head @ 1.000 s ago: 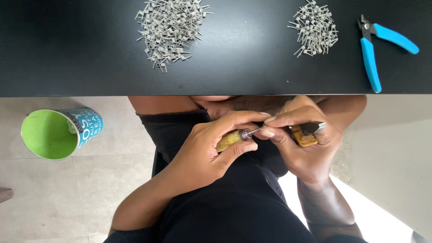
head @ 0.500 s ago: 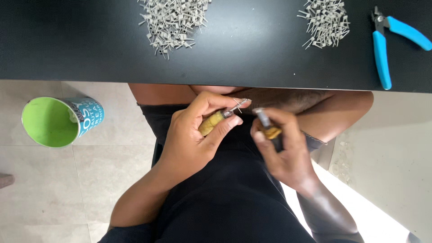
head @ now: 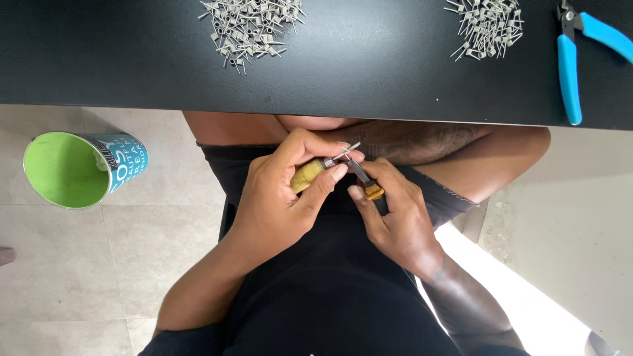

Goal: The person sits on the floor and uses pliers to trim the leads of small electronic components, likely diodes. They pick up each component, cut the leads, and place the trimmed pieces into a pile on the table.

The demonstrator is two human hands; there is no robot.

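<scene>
Left hand (head: pixel 280 198) is pinching a yellow-handled tool (head: pixel 308 175) tight over the lap, with a small grey metal pin (head: pixel 346 151) poking out past its fingertips. Right hand (head: pixel 395 214), touching it, is clamped on a second yellow-handled tool (head: pixel 367 183) angled at that pin. 2 pin piles (head: pixel 250 26) and blue pliers (head: pixel 570 66) sit well above on the black table (head: pixel 132 66); a green cup (head: pixel 76 168) sits off to the left.

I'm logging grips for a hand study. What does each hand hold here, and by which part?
The left hand grips a yellow-handled tool by its handle. The right hand pinches a second small tool near its yellow handle.
</scene>
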